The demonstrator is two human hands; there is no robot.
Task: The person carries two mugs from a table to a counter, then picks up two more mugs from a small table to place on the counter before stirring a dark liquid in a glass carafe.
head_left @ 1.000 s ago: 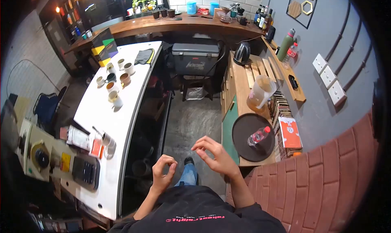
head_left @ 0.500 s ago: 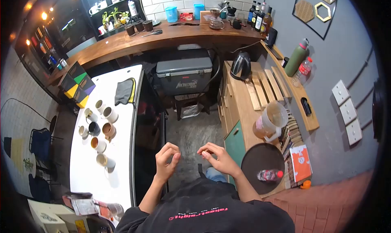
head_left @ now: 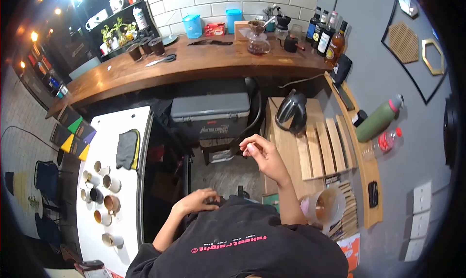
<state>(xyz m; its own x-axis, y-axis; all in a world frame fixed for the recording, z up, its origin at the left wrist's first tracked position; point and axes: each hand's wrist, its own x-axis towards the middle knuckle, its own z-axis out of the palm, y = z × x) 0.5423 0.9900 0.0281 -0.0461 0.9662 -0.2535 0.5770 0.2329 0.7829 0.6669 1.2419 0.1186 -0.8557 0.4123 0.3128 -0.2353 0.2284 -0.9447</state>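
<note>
My right hand (head_left: 264,157) is raised in front of me, its fingers loosely bent and nothing visible in them. It hovers over the near left edge of the wooden cabinet top (head_left: 281,151), below the black electric kettle (head_left: 291,112). Low at the front of my black T-shirt (head_left: 233,239), my left hand (head_left: 198,201) rests with fingers loosely stretched and holds nothing that I can see. Its fingertips lie close to the shirt's hem. A wooden slatted rack (head_left: 326,147) and a plastic pitcher (head_left: 324,207) with brown liquid stand right of my right forearm.
Several mugs (head_left: 111,183) and a grey cloth (head_left: 127,149) are on the white counter (head_left: 131,210) at left. Ahead, a cooler box (head_left: 209,108) sits under the wooden bar (head_left: 208,59), which bears a coffee dripper and server (head_left: 258,44), scissors (head_left: 162,59) and bottles (head_left: 335,47).
My right hand has moved up and forward, toward the kettle. My left hand has dropped to my shirt front. The view has tilted and shifted, bringing the bar and kettle nearer.
</note>
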